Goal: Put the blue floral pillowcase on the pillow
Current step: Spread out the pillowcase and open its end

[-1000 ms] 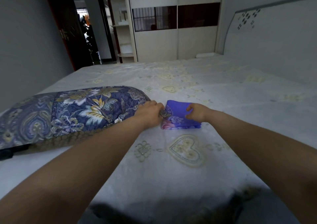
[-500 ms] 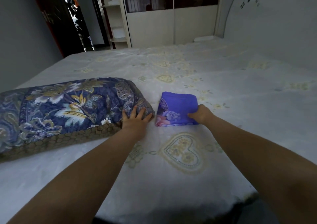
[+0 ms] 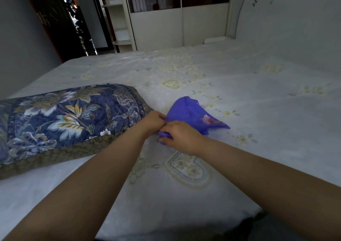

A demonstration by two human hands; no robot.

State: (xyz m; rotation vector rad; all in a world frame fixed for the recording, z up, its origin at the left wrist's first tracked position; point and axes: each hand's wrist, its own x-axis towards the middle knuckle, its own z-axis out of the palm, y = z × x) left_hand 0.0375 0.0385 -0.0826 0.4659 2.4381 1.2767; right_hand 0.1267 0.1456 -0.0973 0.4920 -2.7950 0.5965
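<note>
A pillow (image 3: 64, 118) in a dark blue and gold flowered cover lies on the bed at the left. Just right of its corner is the blue floral pillowcase (image 3: 191, 114), a bright blue-violet cloth with a pink flower, half lifted off the sheet and no longer neatly folded. My left hand (image 3: 154, 121) grips its near left edge beside the pillow's corner. My right hand (image 3: 180, 134) grips the same edge just in front, fingers curled round the cloth. Both sets of fingertips are hidden in the fabric.
The bed (image 3: 258, 130) has a pale sheet with embroidered hearts and stretches wide to the right and back. A white headboard (image 3: 295, 28) rises at the right. A wardrobe (image 3: 175, 28) and an open dark doorway (image 3: 77, 22) stand beyond the bed's far side.
My left hand left the pillow's corner and took hold of the pillowcase. My right hand shifted left along it. The folded cloth has been raised and is opening out.
</note>
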